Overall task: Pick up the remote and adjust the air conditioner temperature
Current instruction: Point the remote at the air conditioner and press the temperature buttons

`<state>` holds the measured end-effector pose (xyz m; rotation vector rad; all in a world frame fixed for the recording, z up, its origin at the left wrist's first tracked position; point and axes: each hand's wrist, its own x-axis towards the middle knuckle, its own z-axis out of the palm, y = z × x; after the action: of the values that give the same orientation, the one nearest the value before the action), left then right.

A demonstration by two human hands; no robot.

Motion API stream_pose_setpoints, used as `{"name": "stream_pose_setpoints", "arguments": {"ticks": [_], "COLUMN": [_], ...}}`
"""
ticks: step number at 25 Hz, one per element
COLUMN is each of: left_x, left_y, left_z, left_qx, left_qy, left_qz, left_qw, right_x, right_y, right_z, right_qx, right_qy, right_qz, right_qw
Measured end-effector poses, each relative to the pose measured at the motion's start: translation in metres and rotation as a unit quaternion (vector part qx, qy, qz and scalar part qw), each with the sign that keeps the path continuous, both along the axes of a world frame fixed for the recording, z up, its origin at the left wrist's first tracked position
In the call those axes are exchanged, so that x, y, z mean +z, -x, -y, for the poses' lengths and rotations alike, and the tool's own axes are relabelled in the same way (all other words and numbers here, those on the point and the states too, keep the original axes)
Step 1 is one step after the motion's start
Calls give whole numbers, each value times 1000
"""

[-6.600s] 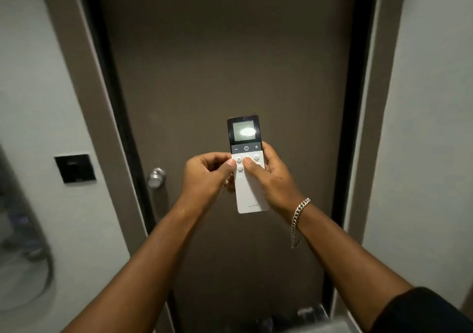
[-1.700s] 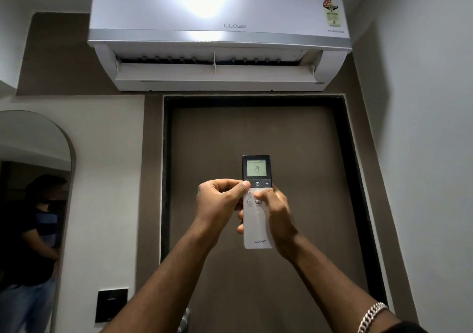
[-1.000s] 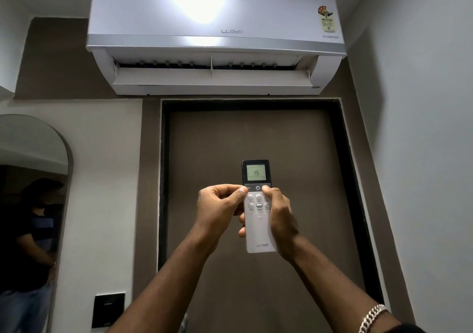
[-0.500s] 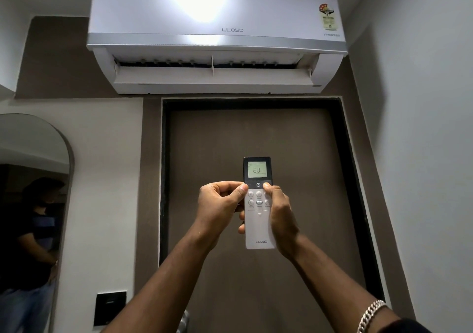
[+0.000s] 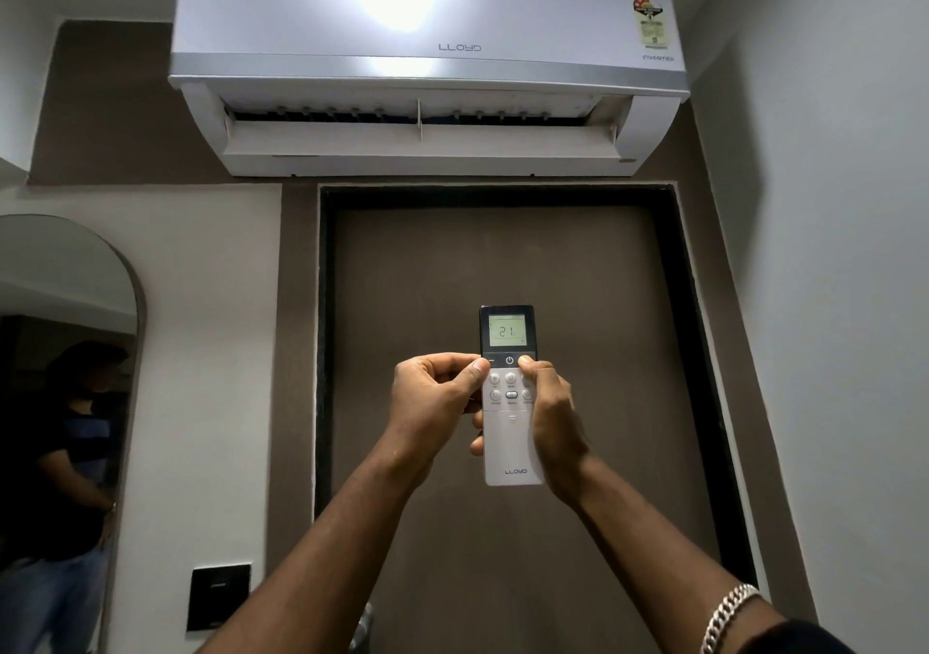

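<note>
A white remote [image 5: 510, 440] with a dark top and a lit screen reading 21 is held upright in front of me with both hands. My left hand [image 5: 435, 397] grips its left edge, thumb by the minus key. My right hand [image 5: 553, 419] wraps the right side and back, with its thumb on the plus key at the upper right. The white wall-mounted air conditioner [image 5: 427, 60] hangs above, its flap open.
A brown door [image 5: 502, 261] in a dark frame stands straight ahead under the unit. An arched mirror [image 5: 65, 427] on the left wall reflects a person. A black switch plate [image 5: 219, 595] sits low on that wall. A white wall closes the right side.
The screen reading has gone from 19 to 20 to 21 while my right thumb stays on the plus key. Earlier the view tilted up from the door to the air conditioner.
</note>
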<state>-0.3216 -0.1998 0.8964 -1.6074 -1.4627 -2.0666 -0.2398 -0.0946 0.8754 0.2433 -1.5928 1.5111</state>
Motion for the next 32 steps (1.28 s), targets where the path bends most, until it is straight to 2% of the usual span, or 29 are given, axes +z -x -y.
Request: {"name": "stream_pose_setpoints", "arguments": {"ticks": [24,32], "left_x": [-1,-1], "left_y": [8,4], "left_z": [2,3], "left_qx": [4,17], "left_qy": [-1,-12], "left_qz": [6,12], "left_qw": [1000,1000], "right_x": [0,0], "right_y": [10,11], "right_z": [-3,0], "right_qx": [-13,14], "right_qy": [-8,2], "right_qz": [-4,-6], "right_qw": [1000,1000]}}
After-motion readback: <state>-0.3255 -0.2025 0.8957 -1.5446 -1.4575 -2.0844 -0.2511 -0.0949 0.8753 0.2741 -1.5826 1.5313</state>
